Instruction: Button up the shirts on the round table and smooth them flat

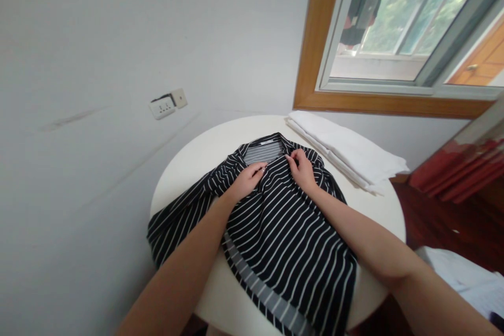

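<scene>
A black shirt with white stripes (283,220) lies spread on a round white table (189,152), its collar toward the wall and its lower hem over the near edge. One sleeve reaches out to the left. My left hand (249,179) pinches the cloth just below the left side of the neck opening. On the other side of that opening, my right hand (302,169) grips the front edge between thumb and fingers. A pale label shows inside the collar.
Folded white cloth (342,147) lies at the table's back right. Behind stand a wall with a socket (162,107) and a wood-framed window (311,63). A red curtain (460,173) hangs at right, above a white object (464,273).
</scene>
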The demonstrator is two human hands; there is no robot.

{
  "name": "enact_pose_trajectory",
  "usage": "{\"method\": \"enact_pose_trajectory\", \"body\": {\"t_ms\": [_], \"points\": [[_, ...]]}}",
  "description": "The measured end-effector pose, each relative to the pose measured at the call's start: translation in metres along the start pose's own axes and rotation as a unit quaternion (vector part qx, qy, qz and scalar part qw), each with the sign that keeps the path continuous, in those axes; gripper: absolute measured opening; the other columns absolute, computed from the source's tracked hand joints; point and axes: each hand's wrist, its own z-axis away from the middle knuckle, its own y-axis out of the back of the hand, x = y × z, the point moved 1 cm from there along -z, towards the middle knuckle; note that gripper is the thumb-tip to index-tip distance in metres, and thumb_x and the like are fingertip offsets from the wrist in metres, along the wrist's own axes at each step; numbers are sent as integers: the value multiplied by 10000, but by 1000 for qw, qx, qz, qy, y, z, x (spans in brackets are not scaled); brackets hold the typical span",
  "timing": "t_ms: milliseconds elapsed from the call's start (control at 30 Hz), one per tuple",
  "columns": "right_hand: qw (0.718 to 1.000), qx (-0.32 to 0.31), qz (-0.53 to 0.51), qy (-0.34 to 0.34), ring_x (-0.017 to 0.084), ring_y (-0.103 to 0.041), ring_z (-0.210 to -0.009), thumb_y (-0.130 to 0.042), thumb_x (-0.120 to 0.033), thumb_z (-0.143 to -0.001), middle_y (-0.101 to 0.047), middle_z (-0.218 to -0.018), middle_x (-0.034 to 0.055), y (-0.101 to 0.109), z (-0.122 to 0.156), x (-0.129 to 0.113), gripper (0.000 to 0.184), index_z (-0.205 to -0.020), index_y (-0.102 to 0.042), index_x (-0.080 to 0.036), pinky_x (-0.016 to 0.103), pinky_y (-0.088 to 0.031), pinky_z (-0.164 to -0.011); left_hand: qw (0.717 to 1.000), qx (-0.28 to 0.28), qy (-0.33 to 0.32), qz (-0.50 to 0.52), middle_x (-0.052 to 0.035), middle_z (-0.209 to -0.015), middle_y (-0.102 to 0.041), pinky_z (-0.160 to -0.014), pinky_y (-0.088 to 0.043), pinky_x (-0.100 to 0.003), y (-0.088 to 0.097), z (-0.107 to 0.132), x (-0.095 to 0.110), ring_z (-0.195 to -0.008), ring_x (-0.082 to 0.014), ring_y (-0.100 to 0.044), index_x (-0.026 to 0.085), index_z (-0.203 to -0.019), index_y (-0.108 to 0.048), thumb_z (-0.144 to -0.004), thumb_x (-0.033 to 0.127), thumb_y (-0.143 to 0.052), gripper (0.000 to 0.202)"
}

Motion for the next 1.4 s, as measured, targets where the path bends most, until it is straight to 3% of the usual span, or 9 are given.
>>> {"method": "enact_pose_trajectory", "body": {"t_ms": [367,500,600,733,933,1200,1400], "points": [[999,-19,14,25,173,-529,-683,-446,-340,-907,-548,-735,9,-2,0,0,176,-794,-501,-217,302,-418,-682,993,75,-3,-86,-65,-1034,-702,-970,-451,-400,2,3,-5,-988,-207,-627,187,-974,-679,-840,362,-542,260],[993,-37,51,96,234,-557,-918,-513,-289,-865,-618,-960,78,1,3,-8,157,-989,-568,-208,392,-420,-847,993,89,5,-78,-56,-992,-710,-942,-465,-394,0,3,-2,-947,-206,-636,191,-926,-681,-806,356,-582,227],[969,-124,70,203,254,-480,-1130,-542,-216,-839,-566,-1206,90,1,8,-19,340,-1178,-547,-242,445,-350,-975,997,62,7,-56,-46,-948,-711,-895,-482,-363,-2,2,0,-900,-195,-637,186,-898,-674,-793,348,-594,209],[932,-220,79,276,231,-483,-1117,-524,-92,-797,-582,-1188,64,-2,12,-27,417,-1170,-581,-267,435,-345,-975,999,-3,4,-32,-28,-884,-703,-834,-486,-316,-3,1,1,-837,-176,-628,176,-856,-674,-809,348,-571,206],[939,-223,59,254,217,-528,-1016,-550,-87,-771,-632,-1009,57,-6,12,-24,316,-1039,-627,-235,399,-376,-920,999,-32,20,-35,-12,-870,-706,-813,-476,-308,-4,2,4,-809,-175,-621,185,-848,-687,-819,384,-555,240],[956,-172,71,226,218,-556,-971,-566,-137,-803,-644,-981,61,-8,14,-23,185,-949,-636,-227,382,-388,-870,999,-17,38,-18,-18,-829,-703,-795,-476,-313,-3,1,6,-792,-181,-626,183,-807,-688,-798,387,-582,231],[976,-135,35,167,188,-578,-800,-583,-104,-772,-631,-786,23,-12,15,-18,117,-771,-624,-214,331,-420,-755,999,2,19,-27,-20,-856,-707,-804,-470,-302,-1,4,9,-815,-172,-631,191,-835,-690,-808,373,-592,209]]}}
